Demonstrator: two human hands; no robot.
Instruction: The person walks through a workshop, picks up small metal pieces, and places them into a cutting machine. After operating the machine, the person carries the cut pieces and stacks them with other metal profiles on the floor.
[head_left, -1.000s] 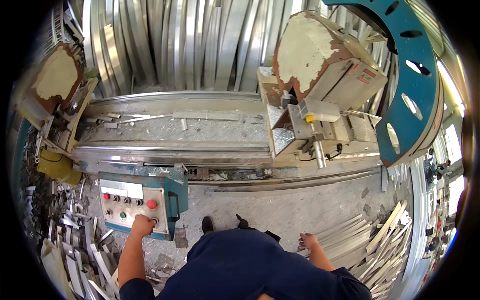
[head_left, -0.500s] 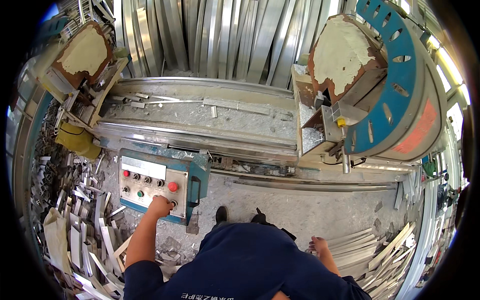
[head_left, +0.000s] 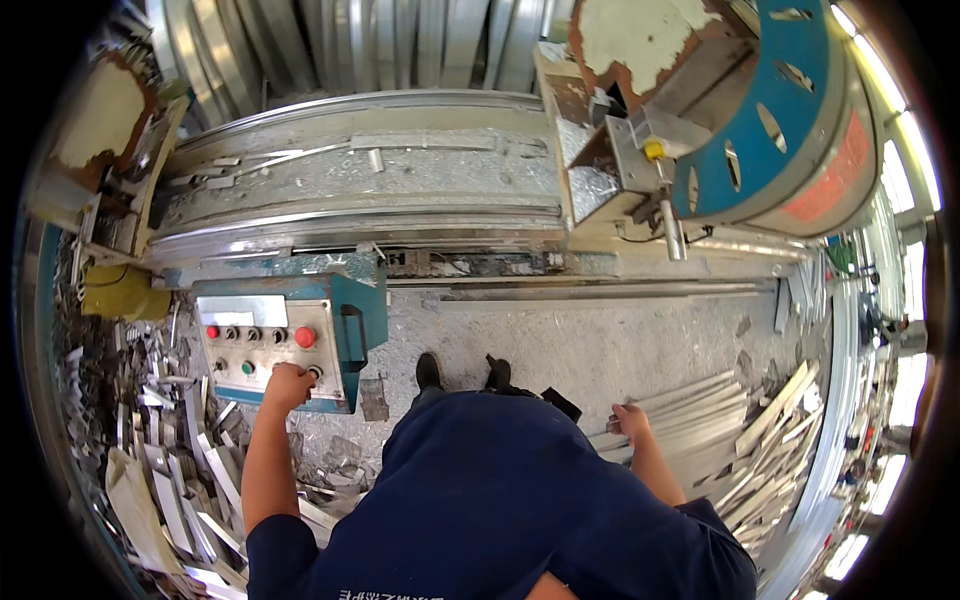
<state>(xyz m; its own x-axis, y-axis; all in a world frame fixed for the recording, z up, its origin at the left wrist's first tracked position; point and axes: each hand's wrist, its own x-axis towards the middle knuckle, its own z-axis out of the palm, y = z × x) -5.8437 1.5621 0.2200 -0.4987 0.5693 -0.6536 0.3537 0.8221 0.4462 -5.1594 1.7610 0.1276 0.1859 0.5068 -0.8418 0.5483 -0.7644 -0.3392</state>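
Just below nine o'clock, control box [head_left: 287, 348]: blue-sided, its panel [head_left: 265, 353] facing up at me.
Left hand [head_left: 288, 386]: eight o'clock, fingers curled at the panel's lower-right knob [head_left: 315, 373]; from here I cannot tell whether they grip it.
Right hand [head_left: 630, 420]: four o'clock, near the metal strips [head_left: 695, 412], fingers half bent; whether they hold anything, I cannot tell.
Blue guard [head_left: 755, 158]: two o'clock, curved, slotted.

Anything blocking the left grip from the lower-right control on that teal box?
Nothing visible: the left grip is at the lower-right control on the teal box. The dark handle sits farther right, out of the way.
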